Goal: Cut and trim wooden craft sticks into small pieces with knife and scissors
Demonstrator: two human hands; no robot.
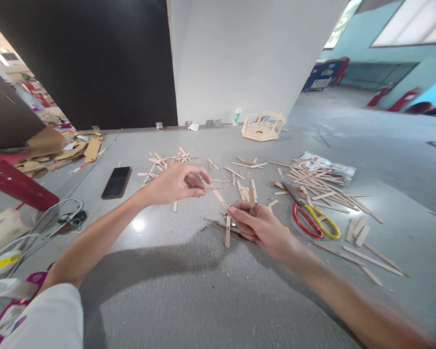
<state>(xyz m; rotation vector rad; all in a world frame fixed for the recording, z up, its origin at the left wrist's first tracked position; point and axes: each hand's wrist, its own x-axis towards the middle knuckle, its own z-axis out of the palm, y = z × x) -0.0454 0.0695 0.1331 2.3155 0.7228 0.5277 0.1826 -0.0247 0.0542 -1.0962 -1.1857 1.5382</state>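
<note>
The left hand (176, 183) is up above the grey floor (189, 291), its finger and thumb pinched shut on the end of a thin flat wooden stick (218, 196). The right hand (263, 228) has its grip closed around a little frame of pale wooden sticks (228, 228) that rests low on the floor. Red and yellow scissors (314, 218) lie just beside it.

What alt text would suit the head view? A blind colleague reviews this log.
Two bare hands work over a grey floor: the right hand grips joined wooden sticks, the left hand pinches another stick. Loose sticks, scissors and a phone lie around.
</note>
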